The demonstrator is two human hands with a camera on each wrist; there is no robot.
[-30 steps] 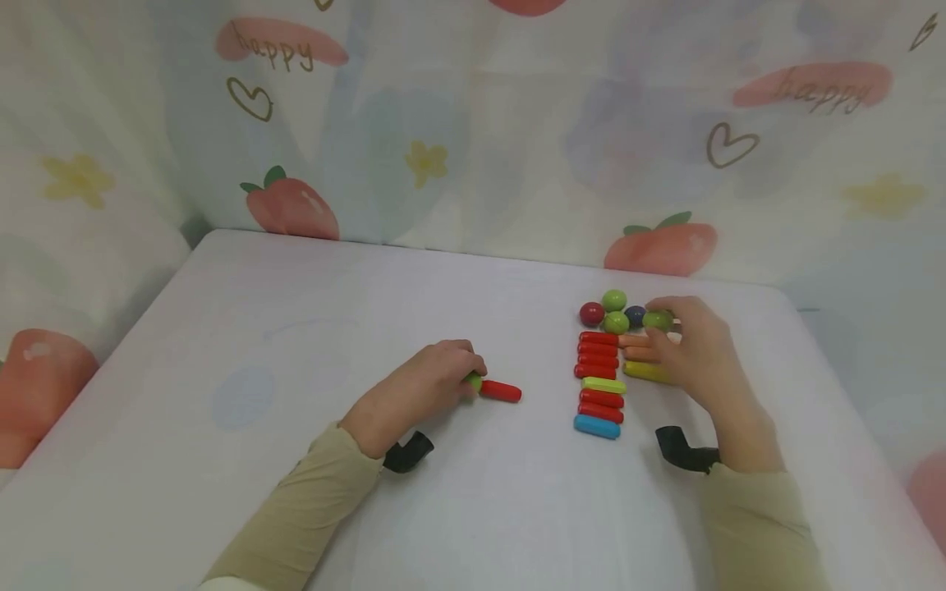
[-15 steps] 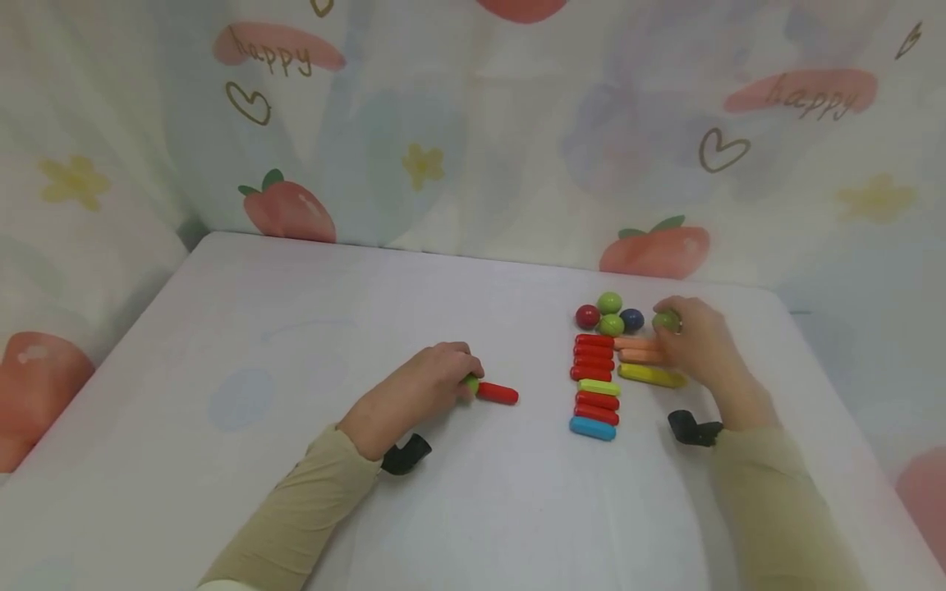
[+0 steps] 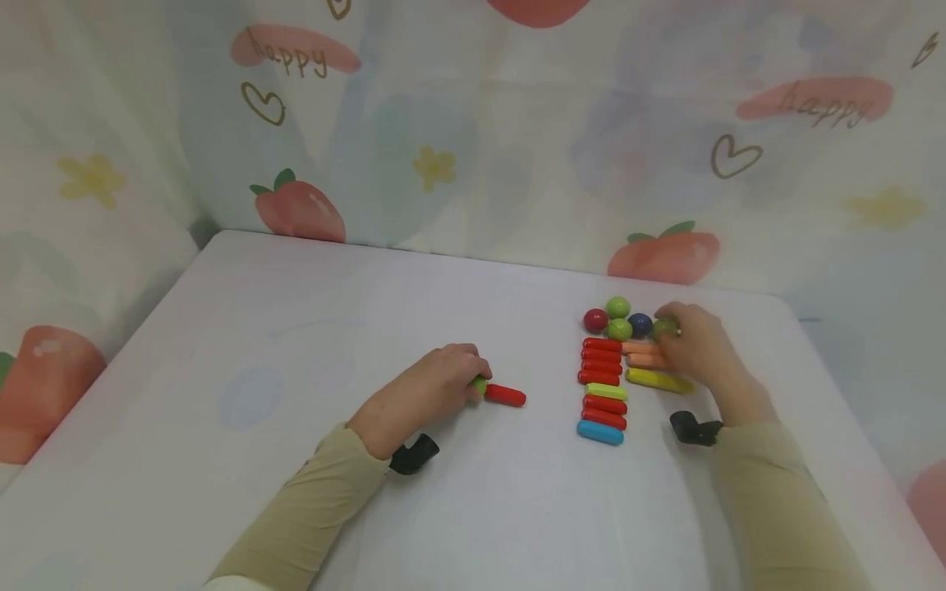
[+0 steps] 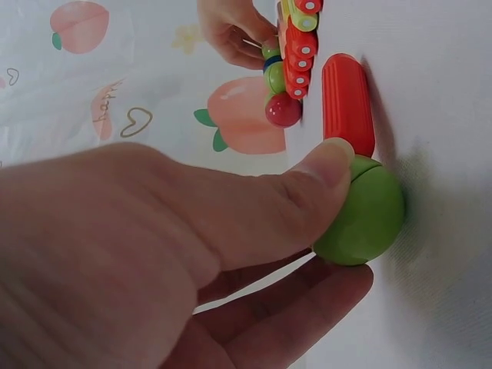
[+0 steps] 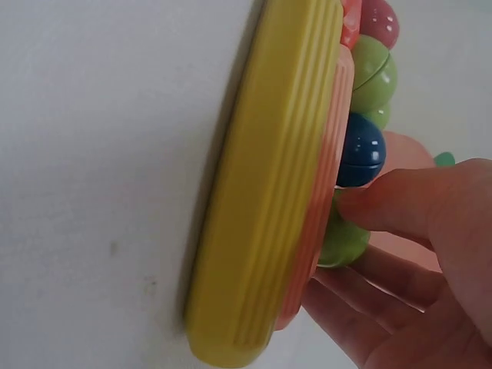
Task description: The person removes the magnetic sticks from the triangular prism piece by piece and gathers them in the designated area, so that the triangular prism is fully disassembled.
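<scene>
My left hand (image 3: 436, 386) pinches a green ball (image 4: 365, 215) between thumb and fingers, just above or on the white cloth. End to end with that ball lies a short red ribbed stick (image 3: 506, 396). Over at the right, my right hand (image 3: 698, 345) holds another green ball (image 5: 342, 238) between thumb and fingertips. Close to it sits a dark blue ball (image 5: 361, 150); in the head view I cannot tell whether they touch. A yellow ribbed stick (image 5: 265, 184) and peach sticks (image 3: 646, 361) lie below the right hand.
Left of the blue ball are two more green balls (image 3: 619, 329) and a red ball (image 3: 595, 320). A column of red sticks (image 3: 602, 357) includes a lime stick (image 3: 607, 392) and a blue stick (image 3: 600, 432). Patterned cloth (image 3: 517, 164) hangs behind the table.
My right hand shifted its green ball slightly right, away from the blue ball, then back closer to it. The left hand has stayed on its green ball. The head view has moved slightly.
</scene>
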